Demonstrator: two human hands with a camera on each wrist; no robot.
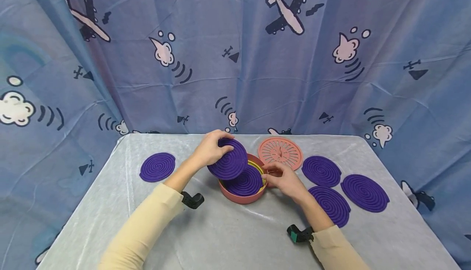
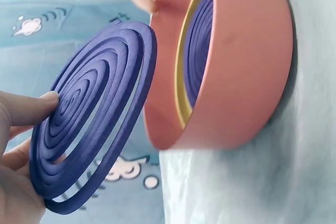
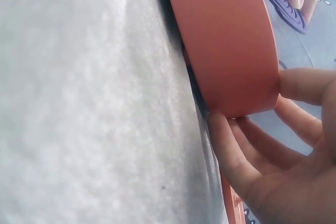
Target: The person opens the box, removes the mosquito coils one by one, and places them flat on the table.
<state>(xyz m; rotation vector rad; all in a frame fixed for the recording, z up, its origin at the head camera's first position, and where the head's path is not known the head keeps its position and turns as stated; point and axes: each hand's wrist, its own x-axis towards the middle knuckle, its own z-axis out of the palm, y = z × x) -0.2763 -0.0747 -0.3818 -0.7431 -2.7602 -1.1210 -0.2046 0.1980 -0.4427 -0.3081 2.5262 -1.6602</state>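
Observation:
My left hand [image 1: 210,151] pinches a purple mosquito coil [image 1: 232,163] by its edge, thumb on its face. The coil is tilted, above the left rim of a round coral-pink mosquito coil holder [image 1: 241,199]. Another purple coil [image 1: 247,181] lies inside the holder, with a yellow ring [image 2: 181,98] around it. At the holder's right side, my right hand [image 1: 286,183] grips the wall. In the right wrist view, its fingertips [image 3: 218,121] touch the outside of the wall near the base, and another digit touches the rim.
A coral-pink slotted lid [image 1: 274,152] lies behind the holder on the grey-white tablecloth [image 1: 235,237]. One purple coil [image 1: 158,167] lies at the left. Three more lie at the right: a back coil [image 1: 321,171], a front coil [image 1: 332,205] and an outer coil [image 1: 364,193]. A patterned blue curtain [image 1: 206,57] hangs behind.

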